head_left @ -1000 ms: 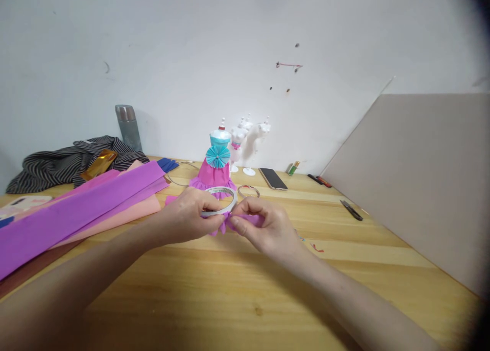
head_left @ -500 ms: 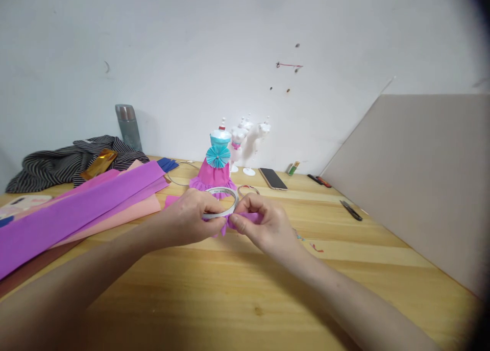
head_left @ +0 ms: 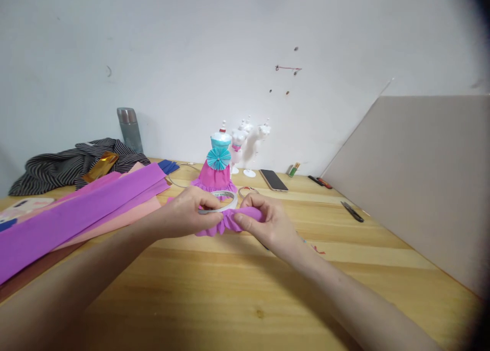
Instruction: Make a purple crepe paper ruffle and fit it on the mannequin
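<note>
My left hand [head_left: 193, 212] is closed on a roll of white tape [head_left: 228, 203], its thumb pressed at the near rim. A gathered strip of purple crepe paper [head_left: 228, 221] hangs in ruffles along the near side of the roll. The right end of this strip is pinched between the thumb and fingers of my right hand [head_left: 266, 221]. Just behind the hands stands a small dress form [head_left: 216, 175] in a pink skirt with a purple ruffle, a turquoise top and a pleated turquoise rosette.
Sheets of crepe paper [head_left: 95, 203] lie at left before a striped cloth [head_left: 49, 167] and a bottle [head_left: 130, 129]. White dress forms [head_left: 264, 131] stand near the wall. A phone [head_left: 273, 180] lies right of them; a utility knife [head_left: 352, 211] is farther right.
The tape roll has tipped flatter and lower. More of the purple ruffled strip now shows between my hands, and my right hand has shifted slightly right.
</note>
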Demonstrator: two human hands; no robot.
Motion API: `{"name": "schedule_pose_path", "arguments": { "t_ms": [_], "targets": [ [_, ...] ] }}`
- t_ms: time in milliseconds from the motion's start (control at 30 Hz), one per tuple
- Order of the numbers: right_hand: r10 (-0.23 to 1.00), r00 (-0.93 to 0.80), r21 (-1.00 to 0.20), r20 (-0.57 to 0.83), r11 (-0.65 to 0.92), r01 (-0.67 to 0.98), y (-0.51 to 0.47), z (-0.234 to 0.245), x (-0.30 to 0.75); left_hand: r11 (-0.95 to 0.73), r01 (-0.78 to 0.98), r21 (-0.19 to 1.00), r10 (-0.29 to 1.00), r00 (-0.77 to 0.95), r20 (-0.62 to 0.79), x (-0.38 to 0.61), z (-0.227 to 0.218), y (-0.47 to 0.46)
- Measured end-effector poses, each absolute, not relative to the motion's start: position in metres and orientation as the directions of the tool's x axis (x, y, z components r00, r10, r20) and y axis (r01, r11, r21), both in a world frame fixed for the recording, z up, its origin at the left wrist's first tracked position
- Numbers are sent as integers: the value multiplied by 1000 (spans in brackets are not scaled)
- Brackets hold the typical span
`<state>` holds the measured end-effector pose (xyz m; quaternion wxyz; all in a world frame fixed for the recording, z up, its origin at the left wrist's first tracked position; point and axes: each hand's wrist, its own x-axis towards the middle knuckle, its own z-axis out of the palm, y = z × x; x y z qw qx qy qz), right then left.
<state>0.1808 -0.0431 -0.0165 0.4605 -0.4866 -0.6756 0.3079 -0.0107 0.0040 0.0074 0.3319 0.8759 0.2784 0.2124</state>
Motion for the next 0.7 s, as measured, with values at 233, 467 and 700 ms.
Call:
{"name": "schedule_pose_path", "arguments": {
  "t_ms": [233, 467, 700],
  "targets": [
    [892, -94, -777, 443, 434, 456, -49, -14, 181, -720, 313, 619, 577, 766, 283, -10, 5, 4],
    [811, -148, -630, 566, 541, 556, -53, -17, 179, -793, 288, 537, 524, 771, 361, -9, 0, 3],
    [866, -144, -728, 480, 484, 485, -54, -19, 177, -801, 280, 529, 519, 765, 381, -7, -1, 3]
  ]
}}
